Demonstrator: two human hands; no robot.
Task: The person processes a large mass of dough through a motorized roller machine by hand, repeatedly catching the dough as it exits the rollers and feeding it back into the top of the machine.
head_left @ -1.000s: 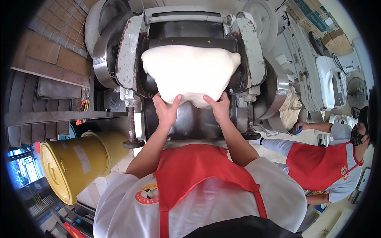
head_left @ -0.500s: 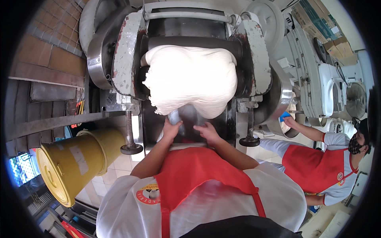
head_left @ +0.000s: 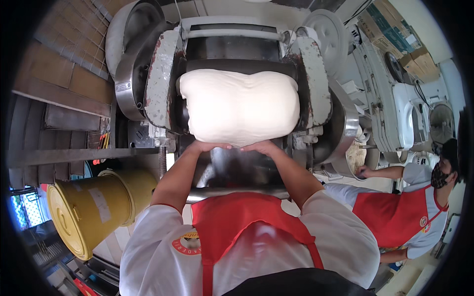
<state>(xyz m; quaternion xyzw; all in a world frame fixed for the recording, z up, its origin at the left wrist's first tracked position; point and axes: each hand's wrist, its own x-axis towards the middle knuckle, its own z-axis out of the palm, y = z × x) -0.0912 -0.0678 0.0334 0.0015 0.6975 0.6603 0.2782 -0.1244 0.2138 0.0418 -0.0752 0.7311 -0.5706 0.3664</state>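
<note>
A large, pale, smooth mass of dough (head_left: 242, 106) lies across the dark roller (head_left: 237, 65) of a dough sheeter, between its two worn white side plates. My left hand (head_left: 210, 146) grips the dough's near edge from below, left of the middle. Opposite it, my right hand (head_left: 259, 146) grips the same edge, a small gap away. Both thumbs point inward along the edge, and the dough hides most of the other fingers. Beneath my hands slopes the machine's shiny metal tray (head_left: 237, 170).
Two yellow lidded bins (head_left: 94, 204) stand at the left, below a rack of dark trays (head_left: 69, 118). At the right a co-worker in a red apron (head_left: 387, 217) reaches toward a round metal bowl (head_left: 350, 163). Cardboard boxes (head_left: 419, 61) are stacked at the far right.
My hands have moved up from over the tray onto the dough's near edge. The dough's ragged left side and hanging near lobes now look smoother and more compact. The co-worker's hand has moved lower.
</note>
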